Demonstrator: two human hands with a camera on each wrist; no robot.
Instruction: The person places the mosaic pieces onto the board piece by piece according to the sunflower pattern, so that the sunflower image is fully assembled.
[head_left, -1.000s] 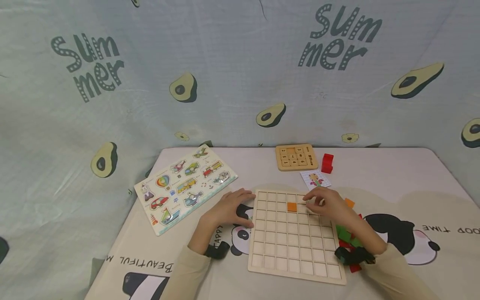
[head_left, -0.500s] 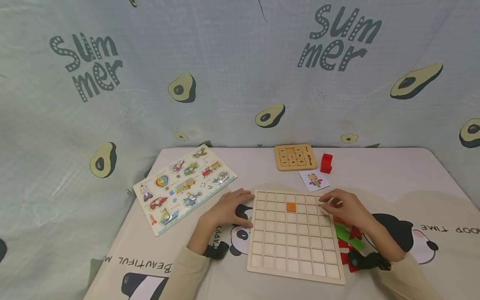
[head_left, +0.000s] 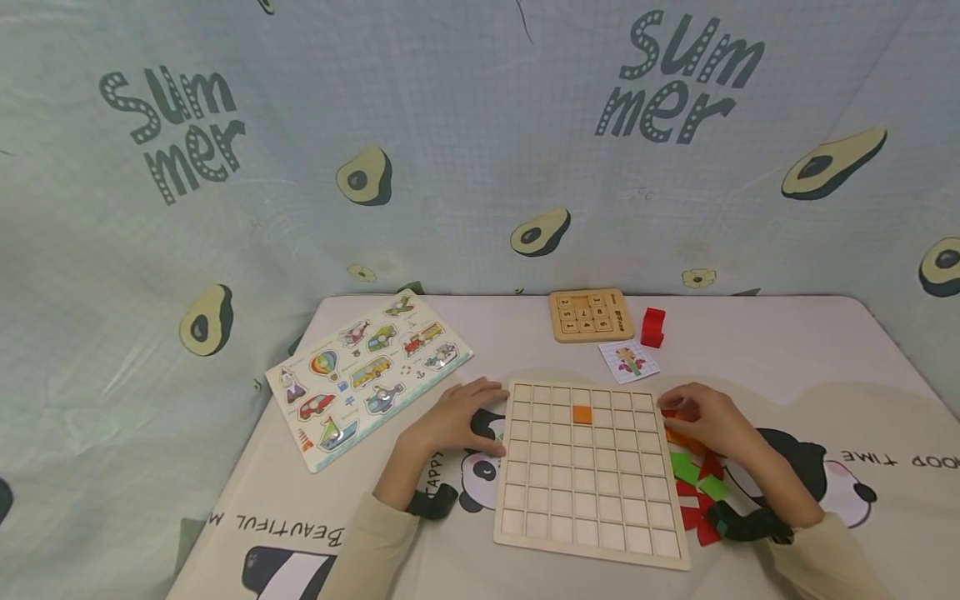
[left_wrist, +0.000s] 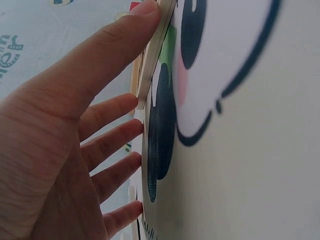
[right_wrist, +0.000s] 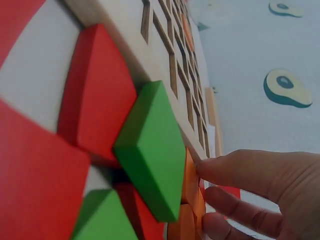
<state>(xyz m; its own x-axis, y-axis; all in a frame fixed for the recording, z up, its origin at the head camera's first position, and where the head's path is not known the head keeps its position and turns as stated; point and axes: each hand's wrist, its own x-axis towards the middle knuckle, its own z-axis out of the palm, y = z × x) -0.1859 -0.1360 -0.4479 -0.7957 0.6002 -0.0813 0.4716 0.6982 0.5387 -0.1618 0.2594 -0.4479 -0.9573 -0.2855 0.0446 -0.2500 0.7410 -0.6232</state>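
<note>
Head view, left hand: the left hand [head_left: 459, 414] lies flat with straight fingers against the left edge of the grid board [head_left: 592, 471], apparently bracing it so it does not slide on the counter [head_left: 787, 350].
Head view, right hand: the right hand [head_left: 705, 417] sits just beside the board's right edge with fingers curled over the top of the block pile [head_left: 697, 487]; it seems to pinch an orange block, though the hold is too small to settle here.
Head view, board: one orange tile [head_left: 582, 413] sits in a cell of the second row, near the middle; every other cell is bare wood.
Head view, surroundings: a vehicle puzzle [head_left: 369, 372] lies well to the left, a number puzzle [head_left: 590, 314] and a red cube [head_left: 653, 326] at the far side, and a small card [head_left: 630, 361] just beyond the board, likely a pattern kept in sight.
Left wrist view: the thumb [left_wrist: 120, 40] presses on the board edge [left_wrist: 157, 45] while the other fingers [left_wrist: 112, 137] spread straight along the counter, holding nothing.
Right wrist view: the fingertips [right_wrist: 235, 172] close on the orange blocks [right_wrist: 192, 200] that lie against the board's rim, next to a green block [right_wrist: 150, 150] and red blocks [right_wrist: 95, 100]; the loose blocks are heaped right beside the board, within short reach of its cells.
</note>
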